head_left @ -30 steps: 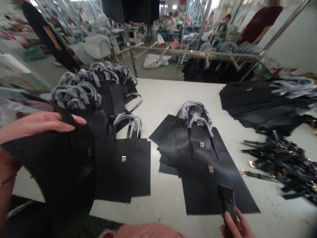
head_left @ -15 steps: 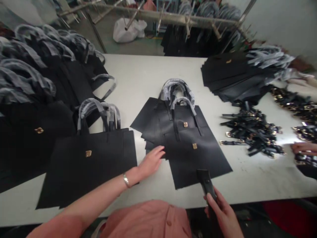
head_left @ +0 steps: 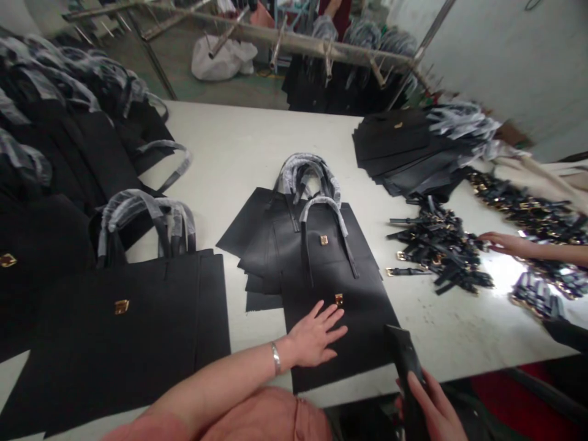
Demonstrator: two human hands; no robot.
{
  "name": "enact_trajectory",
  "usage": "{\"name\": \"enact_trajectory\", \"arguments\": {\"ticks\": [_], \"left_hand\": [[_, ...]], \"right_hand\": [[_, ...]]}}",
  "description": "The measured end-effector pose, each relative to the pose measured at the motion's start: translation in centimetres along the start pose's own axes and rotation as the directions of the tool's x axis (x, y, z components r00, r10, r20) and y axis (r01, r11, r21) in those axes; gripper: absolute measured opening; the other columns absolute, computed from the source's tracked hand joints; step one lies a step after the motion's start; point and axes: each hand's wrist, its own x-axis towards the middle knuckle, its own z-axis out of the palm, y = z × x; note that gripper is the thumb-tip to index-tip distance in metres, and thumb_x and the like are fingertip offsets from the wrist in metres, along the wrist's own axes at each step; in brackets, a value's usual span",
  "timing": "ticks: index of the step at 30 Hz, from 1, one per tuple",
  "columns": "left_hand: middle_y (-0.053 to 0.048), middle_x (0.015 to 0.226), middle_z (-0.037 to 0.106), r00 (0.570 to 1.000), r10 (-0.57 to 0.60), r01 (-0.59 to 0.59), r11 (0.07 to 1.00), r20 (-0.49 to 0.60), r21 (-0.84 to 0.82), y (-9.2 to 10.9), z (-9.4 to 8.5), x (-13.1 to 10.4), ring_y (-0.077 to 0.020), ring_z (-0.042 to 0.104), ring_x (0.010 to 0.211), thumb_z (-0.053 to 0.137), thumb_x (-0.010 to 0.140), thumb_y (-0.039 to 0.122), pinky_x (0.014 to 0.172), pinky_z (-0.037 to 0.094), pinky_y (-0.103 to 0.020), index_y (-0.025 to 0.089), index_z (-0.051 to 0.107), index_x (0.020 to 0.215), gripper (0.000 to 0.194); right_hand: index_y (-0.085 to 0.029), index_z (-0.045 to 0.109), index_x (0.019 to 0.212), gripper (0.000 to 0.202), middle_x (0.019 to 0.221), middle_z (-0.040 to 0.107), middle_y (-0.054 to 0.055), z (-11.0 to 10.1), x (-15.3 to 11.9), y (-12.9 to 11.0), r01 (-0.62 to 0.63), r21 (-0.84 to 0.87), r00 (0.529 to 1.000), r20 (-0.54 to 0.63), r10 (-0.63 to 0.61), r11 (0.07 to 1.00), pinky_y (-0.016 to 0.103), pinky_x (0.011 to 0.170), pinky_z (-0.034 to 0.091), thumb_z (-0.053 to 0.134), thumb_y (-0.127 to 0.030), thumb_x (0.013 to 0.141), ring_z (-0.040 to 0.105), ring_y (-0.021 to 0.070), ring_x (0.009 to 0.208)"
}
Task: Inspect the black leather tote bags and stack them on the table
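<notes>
My left hand, fingers spread, lies on the lower part of a black bag panel, just below its gold clasp. That panel tops a fanned stack of black panels with plastic-wrapped handles in the middle of the table. At the lower right my right hand is closed round a dark strap-like piece, whose flat end reaches the panel's right edge. Part of the right hand's fingers is hidden behind that piece.
Black bags with wrapped handles crowd the left. A heap of buckled straps lies at the right, where another person's hand touches it. More panels sit behind. A metal rack stands beyond the white table.
My left hand has moved right, from beside the stack onto the top panel. The top panel has shifted toward me. The other person's hand has come to the strap heap. The view has shifted right.
</notes>
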Motion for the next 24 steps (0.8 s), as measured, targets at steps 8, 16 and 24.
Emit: {"name": "enact_trajectory", "arguments": {"ticks": [8, 16, 24], "left_hand": [[-0.012, 0.158, 0.018, 0.990, 0.081, -0.076, 0.996, 0.114, -0.048, 2.5, 0.8, -3.4, -0.0286, 0.009, 0.147, 0.037, 0.096, 0.053, 0.116, 0.004, -0.053, 0.023, 0.032, 0.147, 0.060], [-0.013, 0.158, 0.019, 0.990, 0.084, -0.079, 0.996, 0.116, -0.045, 2.4, 0.4, -3.4, -0.0303, 0.013, 0.146, 0.041, 0.095, 0.053, 0.116, 0.008, -0.056, 0.023, 0.033, 0.147, 0.060], [-0.012, 0.154, 0.030, 0.994, 0.102, -0.104, 0.993, 0.041, 0.054, 2.7, -0.7, -3.3, -0.0295, 0.022, 0.144, 0.043, 0.094, 0.052, 0.114, 0.020, -0.054, 0.023, 0.041, 0.142, 0.056]], "right_hand": [[-0.019, 0.054, 0.117, 0.064, 0.060, 0.066, -0.002, 2.4, 2.6, -2.6, 0.114, -0.082, 0.962, 0.257, -0.089, 0.990, 0.023, 0.043, 0.044, 0.070, -0.061, 0.071, 0.057, 0.0150, 0.048], [-0.018, 0.063, 0.095, 0.044, 0.066, 0.068, 0.000, 5.2, 6.1, -5.8, 0.134, -0.047, 0.937, 0.331, -0.112, 0.990, 0.026, 0.040, 0.044, 0.072, -0.054, 0.071, 0.057, 0.0148, 0.045], [-0.019, 0.063, 0.115, 0.059, 0.057, 0.068, 0.000, 6.9, 5.4, -7.8, 0.241, -0.138, 0.910, 0.376, -0.174, 0.961, 0.026, 0.044, 0.045, 0.069, -0.059, 0.072, 0.059, 0.0173, 0.047]]}}
